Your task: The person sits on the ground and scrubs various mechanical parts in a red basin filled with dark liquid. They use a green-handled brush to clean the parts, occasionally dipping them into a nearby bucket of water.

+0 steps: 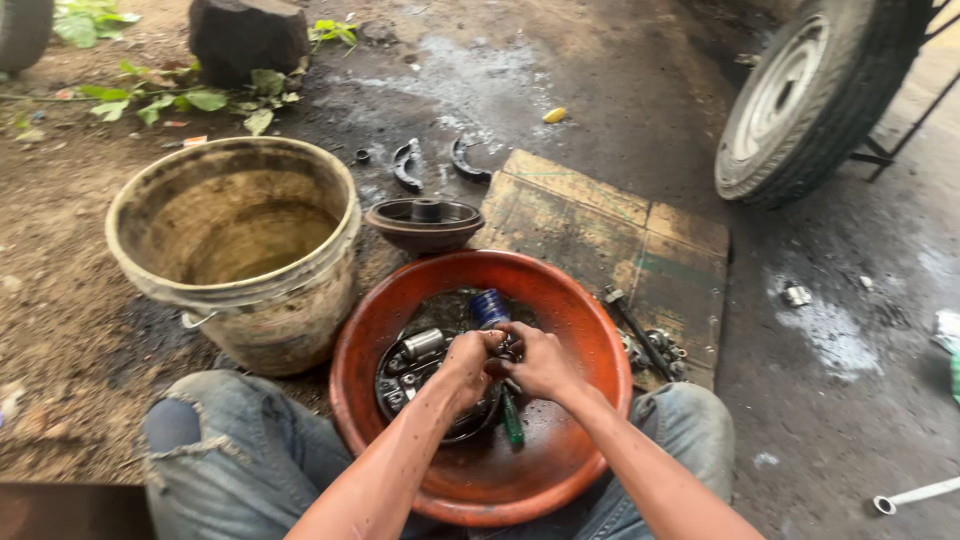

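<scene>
Both my hands are down in a round orange basin (560, 300) between my knees. My left hand (463, 363) and my right hand (540, 360) meet over a dark, greasy round brake plate (405, 375) lying in the basin, fingers closed on a small part at its edge. A silver cylinder (423, 344) sits on the plate. A blue cap-like piece (489, 305) lies just beyond my fingers. A green-handled tool (512, 420) rests in the basin under my right hand.
A dirty white bucket (240, 250) stands to the left. A dark brake drum (424, 224) sits behind the basin, two curved brake shoes (435, 163) beyond it. A flattened cardboard sheet (610, 235) with small tools (640, 335) lies right. A vehicle wheel (810, 95) stands far right.
</scene>
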